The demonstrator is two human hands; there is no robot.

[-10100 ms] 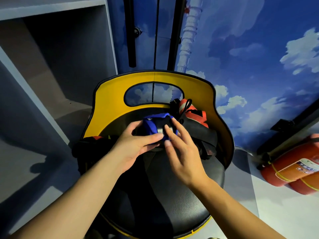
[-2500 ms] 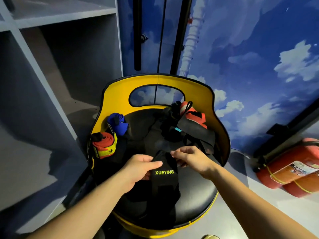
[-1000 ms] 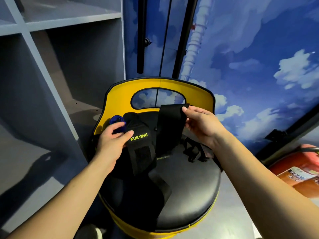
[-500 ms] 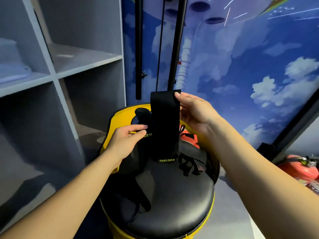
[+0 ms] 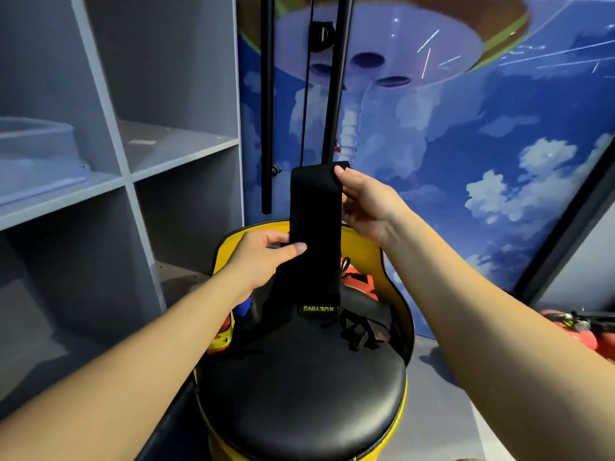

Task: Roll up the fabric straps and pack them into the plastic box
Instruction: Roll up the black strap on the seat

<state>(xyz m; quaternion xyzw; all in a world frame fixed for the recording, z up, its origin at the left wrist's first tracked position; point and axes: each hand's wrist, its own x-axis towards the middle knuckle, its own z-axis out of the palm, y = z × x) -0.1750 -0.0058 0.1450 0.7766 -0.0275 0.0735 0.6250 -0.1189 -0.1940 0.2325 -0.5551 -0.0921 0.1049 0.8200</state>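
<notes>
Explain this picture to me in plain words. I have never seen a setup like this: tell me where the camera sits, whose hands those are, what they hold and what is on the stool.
There is no machine here. The single picture comes from a wide-angle camera worn on a person's head, looking forward and down, so the two bare arms are the wearer's own.

The right hand pinches the top end of a wide black strap and holds it up, so it hangs down to the seat. The left hand grips it lower down. Yellow lettering shows near its lower end.

Below is a black padded stool with a yellow backrest. On the seat lie more black straps; a red one sits behind, and red-yellow and blue rolls peek out at the left edge.

A translucent plastic box stands on the grey shelf at left.
</notes>
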